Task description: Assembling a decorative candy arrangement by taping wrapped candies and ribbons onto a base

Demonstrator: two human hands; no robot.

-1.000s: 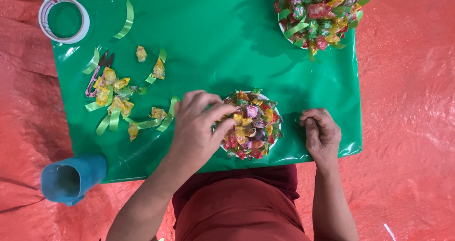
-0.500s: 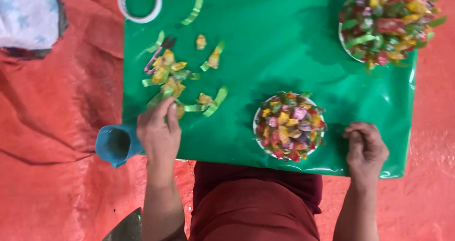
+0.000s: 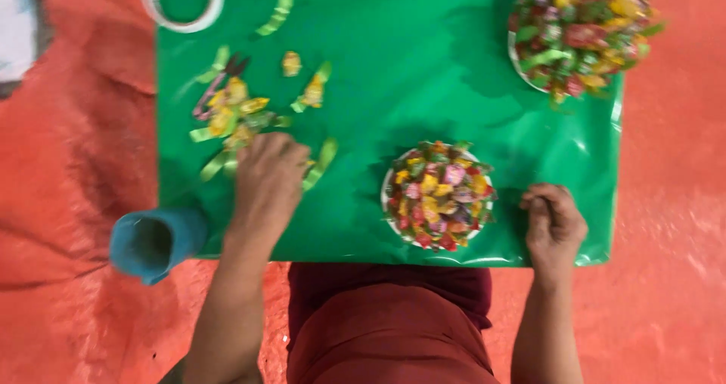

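Note:
My left hand [image 3: 268, 176] rests palm down on the green sheet [image 3: 401, 74], over loose wrapped candies and green ribbon strips [image 3: 231, 116]; whether it grips one is hidden. My right hand [image 3: 553, 221] lies curled near the sheet's front right edge, fingers closed with nothing visible in them. Between the hands stands a small round plate covered with colourful candies [image 3: 439, 195].
A larger candy arrangement [image 3: 581, 29] sits at the sheet's far right corner. A roll of tape [image 3: 181, 2] lies at the far left. A blue cup [image 3: 155, 242] lies on its side on the red floor cloth [image 3: 76, 142]. Scissors [image 3: 215, 85] lie among the ribbons.
My left hand has left the small candy plate and moved left to the loose candies and ribbons. The right hand has stayed put. The view has shifted.

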